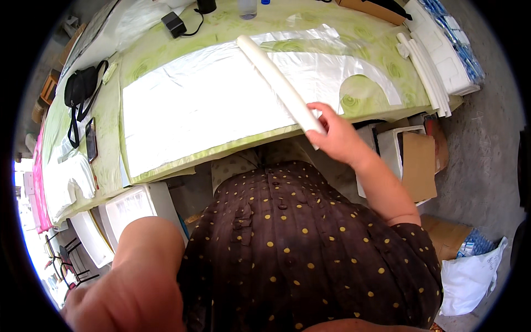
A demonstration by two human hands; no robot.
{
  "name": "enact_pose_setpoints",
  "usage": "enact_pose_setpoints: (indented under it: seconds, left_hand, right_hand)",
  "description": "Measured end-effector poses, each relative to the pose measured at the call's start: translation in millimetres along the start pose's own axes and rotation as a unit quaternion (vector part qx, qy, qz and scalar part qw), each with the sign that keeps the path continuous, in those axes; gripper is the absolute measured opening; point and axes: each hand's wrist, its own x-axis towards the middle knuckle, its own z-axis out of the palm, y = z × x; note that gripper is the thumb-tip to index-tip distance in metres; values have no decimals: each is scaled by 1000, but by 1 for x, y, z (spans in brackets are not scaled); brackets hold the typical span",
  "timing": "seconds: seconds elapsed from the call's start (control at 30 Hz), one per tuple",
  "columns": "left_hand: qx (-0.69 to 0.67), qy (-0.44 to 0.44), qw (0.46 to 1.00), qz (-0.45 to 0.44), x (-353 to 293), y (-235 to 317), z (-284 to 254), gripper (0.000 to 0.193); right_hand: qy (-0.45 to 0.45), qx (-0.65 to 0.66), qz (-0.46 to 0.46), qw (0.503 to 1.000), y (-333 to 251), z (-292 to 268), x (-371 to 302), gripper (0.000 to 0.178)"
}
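A long white roll (279, 86) lies slantwise over a wide white sheet (188, 105) on the table. My right hand (332, 133) is closed round the roll's near end, at the table's front edge. The far end of the roll rests beyond the middle of the sheet. To the right of the roll, a shiny piece of film (310, 69) with a curved cut-out edge lies flat. My left hand (119, 299) is raised close to the camera at the lower left, away from the table. Its fingers are mostly hidden.
A patterned green cloth (144, 66) covers the table. A black bag (83, 86) and a phone (91, 139) lie on the left. An adapter (174, 25) and a bottle (247, 8) stand at the back. More white rolls (426, 74) lie on the right; cardboard boxes (418, 166) are below.
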Motion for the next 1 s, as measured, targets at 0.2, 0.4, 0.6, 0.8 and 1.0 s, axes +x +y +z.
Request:
enact_pose_setpoints:
  seconds: [0.2,0.4,0.6,0.8,1.0]
  left_hand:
    - [88,-12,995,47,5,-2,0,21]
    - [207,-80,966,136,32,-1,24,27]
    - [-113,-192,974,-36,30,28,92,8]
    - [-479,-363,678,-424,-63,87,208,31]
    - [-291,-654,625,-312,-118,104,305,40]
  right_hand:
    - [-46,167,12,985,8,33,-13,64]
    - [-65,290,73,952,11,61,-9,72]
    - [-78,360,69,927,18,63,-18,72]
    - [-22,343,128,930,28,38,-10,84]
    - [-67,327,87,939,41,46,-8,57]
